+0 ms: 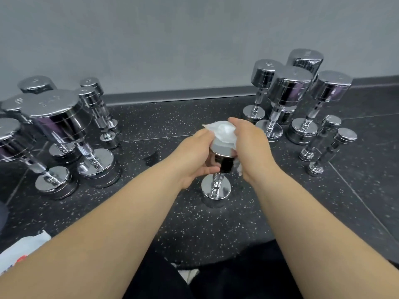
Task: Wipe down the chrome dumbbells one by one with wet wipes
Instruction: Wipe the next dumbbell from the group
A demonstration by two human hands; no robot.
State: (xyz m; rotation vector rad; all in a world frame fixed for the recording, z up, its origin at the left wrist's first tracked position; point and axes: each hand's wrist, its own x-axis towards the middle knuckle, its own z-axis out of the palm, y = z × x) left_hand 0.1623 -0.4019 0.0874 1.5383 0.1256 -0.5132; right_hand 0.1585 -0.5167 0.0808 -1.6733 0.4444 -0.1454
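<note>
Two grips curled | left hand point(192, 157): dumbbell head point(223, 158) | right hand point(251, 147): wipe point(221, 130)

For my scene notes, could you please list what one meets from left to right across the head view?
Left cluster of chrome dumbbells → left hand → dumbbell being wiped → right hand holding the wet wipe → right cluster of dumbbells.

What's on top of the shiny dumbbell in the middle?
A white wet wipe lies over the top end of the dumbbell. The right hand holds it there; the left hand grips the upper head. The face under the wipe is hidden.
</note>
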